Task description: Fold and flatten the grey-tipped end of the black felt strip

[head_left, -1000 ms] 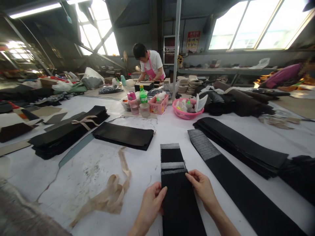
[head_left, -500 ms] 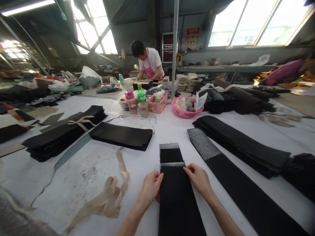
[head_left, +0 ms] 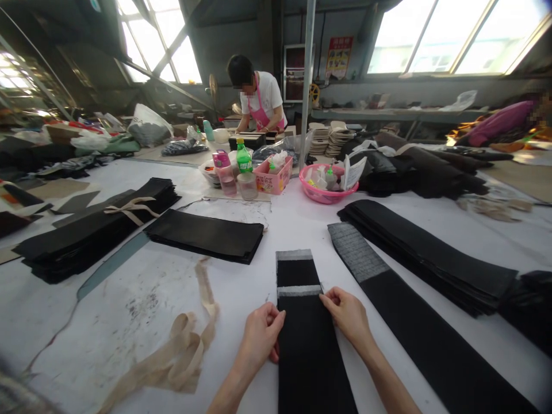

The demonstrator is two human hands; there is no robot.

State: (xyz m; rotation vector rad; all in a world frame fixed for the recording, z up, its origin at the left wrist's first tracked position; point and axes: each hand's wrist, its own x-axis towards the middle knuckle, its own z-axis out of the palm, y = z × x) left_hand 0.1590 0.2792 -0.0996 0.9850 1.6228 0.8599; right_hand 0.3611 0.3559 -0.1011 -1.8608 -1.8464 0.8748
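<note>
A long black strip [head_left: 311,351], perhaps fabric or leather, runs toward me between my hands. Its far end lies over another black piece [head_left: 296,272] with a grey band along its top edge; a grey band also lines the upper strip's end. My left hand [head_left: 262,333] pinches the strip's left edge between thumb and fingers. On the opposite edge, just below the grey band, my right hand [head_left: 344,310] pinches the strip's corner. Right of my hands lies a longer black strip [head_left: 414,322] with a grey quilted-looking end [head_left: 359,253].
Stacks of black pieces lie at left [head_left: 207,233] and right [head_left: 422,247]. A beige cloth ribbon [head_left: 190,351] curls on the white table [head_left: 142,368]. Farther back stand a pink basin [head_left: 328,192], a pink basket [head_left: 272,178] and a green bottle [head_left: 244,158]. A co-worker [head_left: 261,103] bends over the far side.
Both hands keep their pinch on the black strip. Its end has slid slightly toward me, baring a little more of the piece beneath. The camera view has shifted slightly.
</note>
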